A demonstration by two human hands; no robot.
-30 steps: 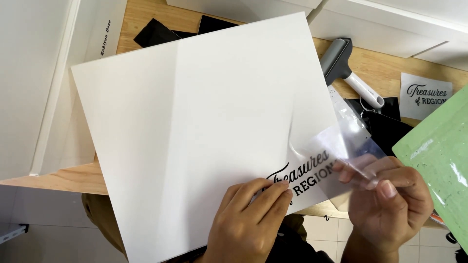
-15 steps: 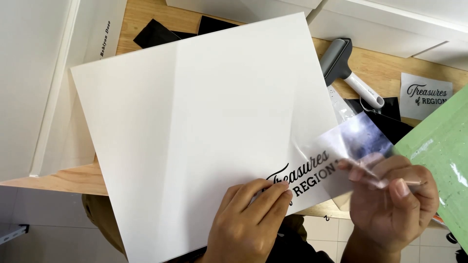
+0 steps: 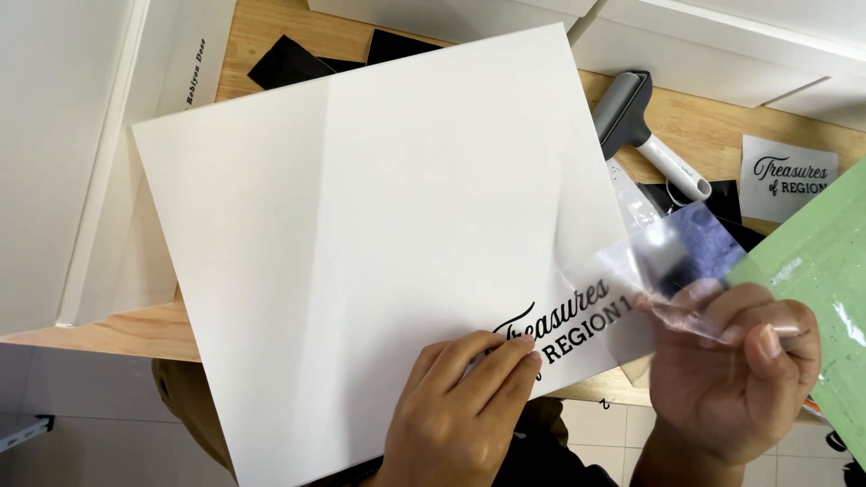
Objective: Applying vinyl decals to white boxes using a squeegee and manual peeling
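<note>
A large white board (image 3: 361,252) lies tilted across the wooden table (image 3: 704,126). Black vinyl lettering (image 3: 568,326) sits near the board's lower right corner. My left hand (image 3: 460,406) presses its fingertips on the left end of the lettering. My right hand (image 3: 735,365) pinches a clear transfer film (image 3: 672,261), which is lifted off the board and curls up to the right of the lettering.
A grey roller tool with a white handle (image 3: 645,135) lies on the table behind the board. A small sheet with black lettering (image 3: 787,176) lies at the right. A green cutting mat (image 3: 821,298) fills the right edge. Black vinyl scraps (image 3: 298,61) sit at the back. White boards (image 3: 81,153) stand left.
My right hand has pulled the clear film farther right and up, off the lettering. More of the lettering now shows bare on the board. My left hand has stayed put.
</note>
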